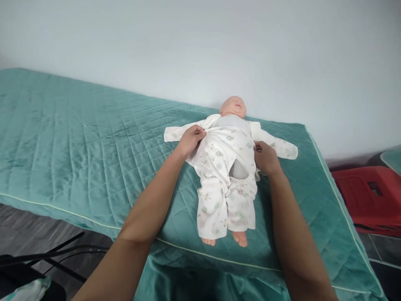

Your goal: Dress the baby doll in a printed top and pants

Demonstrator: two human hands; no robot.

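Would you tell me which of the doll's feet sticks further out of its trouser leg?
The foot on the picture's right: it is mostly bare, while the other foot shows only its toes.

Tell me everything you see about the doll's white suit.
The suit is soft white cloth with small pale prints, long sleeves spread sideways, two legs. Worn by the doll lying on a green quilt, it is open at the chest, with a gap at the belly. The left hand pinches its edge near the shoulder; the right hand touches the opposite side.
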